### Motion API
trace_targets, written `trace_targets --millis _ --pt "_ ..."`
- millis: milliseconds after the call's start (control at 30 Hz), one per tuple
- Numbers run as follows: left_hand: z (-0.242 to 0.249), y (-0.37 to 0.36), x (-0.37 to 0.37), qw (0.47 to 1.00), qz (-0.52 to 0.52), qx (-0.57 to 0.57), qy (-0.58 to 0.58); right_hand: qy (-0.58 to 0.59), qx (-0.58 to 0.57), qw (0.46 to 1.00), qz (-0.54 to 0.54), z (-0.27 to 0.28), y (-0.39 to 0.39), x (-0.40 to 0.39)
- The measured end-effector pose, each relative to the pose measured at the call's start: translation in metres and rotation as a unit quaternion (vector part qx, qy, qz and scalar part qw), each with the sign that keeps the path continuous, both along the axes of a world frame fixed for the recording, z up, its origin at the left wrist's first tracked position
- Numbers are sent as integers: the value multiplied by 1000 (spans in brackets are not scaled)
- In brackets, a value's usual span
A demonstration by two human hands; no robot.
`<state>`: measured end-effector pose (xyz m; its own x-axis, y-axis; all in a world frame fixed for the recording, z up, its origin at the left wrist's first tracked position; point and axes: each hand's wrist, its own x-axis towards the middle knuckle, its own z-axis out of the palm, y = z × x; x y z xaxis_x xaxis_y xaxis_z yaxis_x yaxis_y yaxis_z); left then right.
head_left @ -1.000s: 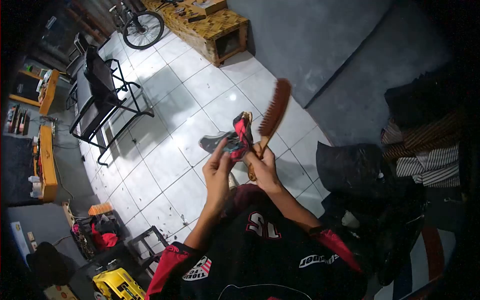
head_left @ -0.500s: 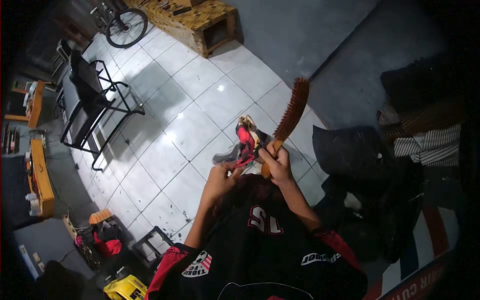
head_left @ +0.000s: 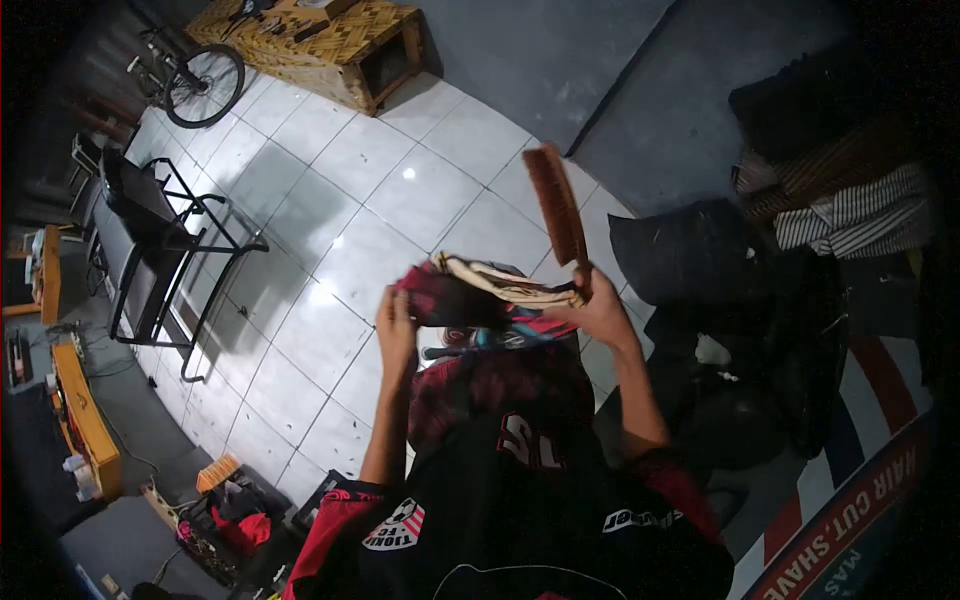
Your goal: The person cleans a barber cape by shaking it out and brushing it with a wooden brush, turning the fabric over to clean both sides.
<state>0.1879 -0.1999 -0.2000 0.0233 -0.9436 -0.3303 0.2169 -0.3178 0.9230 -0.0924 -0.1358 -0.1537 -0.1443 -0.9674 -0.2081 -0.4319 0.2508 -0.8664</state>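
Note:
A dark red and black fabric item (head_left: 445,300) with a pale edge stretches between my two hands above my lap. My left hand (head_left: 396,318) is closed on its left end. My right hand (head_left: 598,308) is closed round the handle of a wooden brush (head_left: 556,208) and also pinches the fabric's right end. Reddish-brown bristles face left, and the brush head points up and away from me. Blue and pink patterned parts of the fabric hang below the pale edge. Some fingertips are hidden behind the fabric.
A black-framed chair (head_left: 165,255) stands on the white tiled floor (head_left: 285,345) at left. Beyond are a bicycle (head_left: 204,86) and a woven-topped bench (head_left: 335,45). Striped cloths (head_left: 860,215) and a black seat (head_left: 690,255) are at right. An orange broom (head_left: 217,472) lies lower left.
The bunched fabric is now spread wide between my hands. My left hand has moved left and up, and my right hand right. The brush has tilted to the left. The view has shifted.

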Motion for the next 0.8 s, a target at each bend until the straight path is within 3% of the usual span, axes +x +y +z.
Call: trace_targets --millis 67,133,200,233,267,300,367,467,567,633,700,733,800 --pt "-6 -12 18 997 17 -80 -14 198 69 978 -9 6 -3 -20" --pt "-1 -17 45 984 -127 -56 -109 398 105 911 -24 9 -1 -37" --pt "4 -23 61 883 -318 -167 -301 394 78 910 -97 -4 -4 -65" --pt "11 -27 63 810 -378 -221 -390 393 65 908 -130 -10 -5 -77" --pt "24 -35 62 720 -429 -269 -473 388 67 914 -98 -7 -7 -85" --pt "11 -41 66 732 -419 -227 -486 381 69 920 -66 -4 -10 -90" --pt "-28 -65 81 694 -394 -197 -569 401 82 912 44 -10 -13 -101" --pt "-12 -102 60 681 -268 -198 -652 463 103 874 106 -42 -40 -129" --pt "48 -141 32 695 -131 -276 -650 473 -103 873 -58 -5 -74 -143" --pt "111 -136 15 722 -22 -353 -595 414 -204 873 -157 53 -83 -139" --pt "158 -110 -5 753 53 -392 -526 328 -351 857 -188 79 -75 -141" --pt "168 -95 -12 766 82 -394 -501 281 -422 837 -204 83 -68 -143" --pt "123 -78 -20 741 114 -501 -433 306 -448 811 -220 50 -40 -139"
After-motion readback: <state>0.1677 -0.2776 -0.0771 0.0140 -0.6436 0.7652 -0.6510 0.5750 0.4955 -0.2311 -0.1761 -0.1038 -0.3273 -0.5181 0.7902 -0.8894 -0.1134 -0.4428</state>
